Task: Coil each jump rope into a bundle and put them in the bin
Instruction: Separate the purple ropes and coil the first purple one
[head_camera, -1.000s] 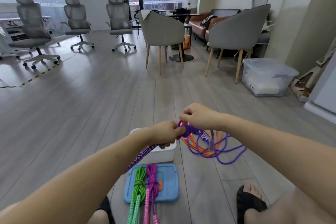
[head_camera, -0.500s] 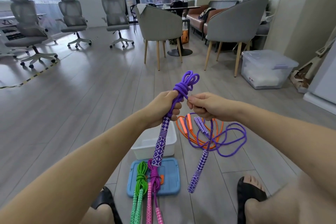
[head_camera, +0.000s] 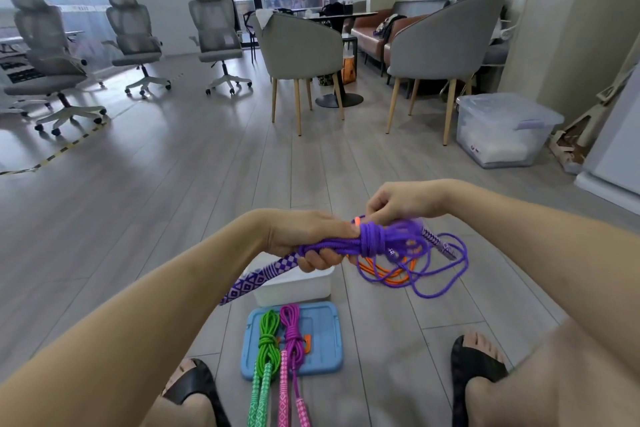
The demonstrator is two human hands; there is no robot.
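Office lounge: swivel chairs (head_camera: 138, 42), sofa (head_camera: 372, 33).

Both forearms were bare from the lower corners of the frame to the wrists, with no sleeve, watch or band showing. The left hand (head_camera: 304, 239) and right hand (head_camera: 401, 201), near the middle of the frame, wore no gloves or rings that could be made out; one nail on the left hand carried an orange-pink tint. At the bottom of the frame the bare knees showed no trouser fabric. Each foot wore a black open-toed slipper (head_camera: 474, 362), its broad band crossing the instep and leaving the toes uncovered; the left slipper (head_camera: 194, 383) sat lower left.
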